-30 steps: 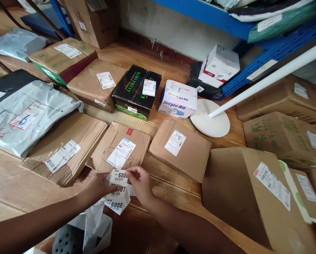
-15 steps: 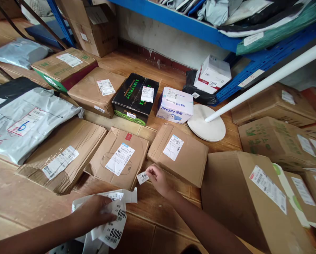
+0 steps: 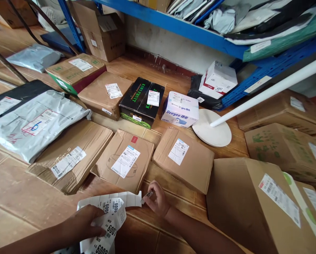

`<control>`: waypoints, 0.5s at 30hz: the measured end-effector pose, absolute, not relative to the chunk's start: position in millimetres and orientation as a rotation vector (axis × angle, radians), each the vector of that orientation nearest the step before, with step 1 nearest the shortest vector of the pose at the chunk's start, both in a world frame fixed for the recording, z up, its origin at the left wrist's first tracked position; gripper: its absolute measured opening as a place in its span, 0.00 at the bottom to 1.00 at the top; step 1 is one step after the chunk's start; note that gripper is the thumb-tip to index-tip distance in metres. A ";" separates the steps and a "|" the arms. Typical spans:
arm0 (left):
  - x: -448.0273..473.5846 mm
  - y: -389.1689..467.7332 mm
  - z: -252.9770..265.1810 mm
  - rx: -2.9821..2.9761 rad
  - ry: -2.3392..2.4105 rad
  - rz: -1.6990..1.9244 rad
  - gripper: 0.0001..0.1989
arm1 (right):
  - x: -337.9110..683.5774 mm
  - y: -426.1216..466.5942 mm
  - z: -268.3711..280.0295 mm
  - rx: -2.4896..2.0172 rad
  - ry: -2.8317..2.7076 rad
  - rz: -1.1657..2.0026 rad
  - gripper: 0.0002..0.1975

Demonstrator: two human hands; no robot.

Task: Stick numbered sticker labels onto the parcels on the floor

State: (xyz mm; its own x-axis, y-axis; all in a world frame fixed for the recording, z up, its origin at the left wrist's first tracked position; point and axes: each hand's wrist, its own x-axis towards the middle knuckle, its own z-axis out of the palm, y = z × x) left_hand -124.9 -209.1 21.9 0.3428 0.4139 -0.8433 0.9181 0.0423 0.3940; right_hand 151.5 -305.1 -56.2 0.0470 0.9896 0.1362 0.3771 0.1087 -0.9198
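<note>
The small barcode sticker [image 3: 148, 194] sits pinched in the right hand [image 3: 156, 201], at the near edge of the creased cardboard parcel [image 3: 124, 160]. The left hand [image 3: 85, 225] grasps the curling label strip [image 3: 109, 220]. A taller brown box [image 3: 253, 208] stands right; the smooth wooden floor [image 3: 20, 190] lies beneath.

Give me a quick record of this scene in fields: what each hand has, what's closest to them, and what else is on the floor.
left hand: holds a strip of numbered barcode stickers
right hand: pinches one small sticker, at the near edge of a crumpled brown box
beside that box: flat brown box with a white label
further back: black kiwi fruit box, white Deeyeo box
left side: grey mailer bag
right side: large brown carton, white pole on a round base
surface: wooden floor
</note>
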 end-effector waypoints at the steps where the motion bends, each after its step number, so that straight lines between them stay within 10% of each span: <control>1: -125.7 -208.9 22.6 1.546 1.238 -0.629 0.26 | 144.0 -307.5 -53.9 -1.416 -1.473 0.844 0.06; 15: -114.0 -204.1 25.4 1.400 0.846 -0.611 0.21 | 9.6 -288.7 -81.2 -2.021 -0.600 0.420 0.16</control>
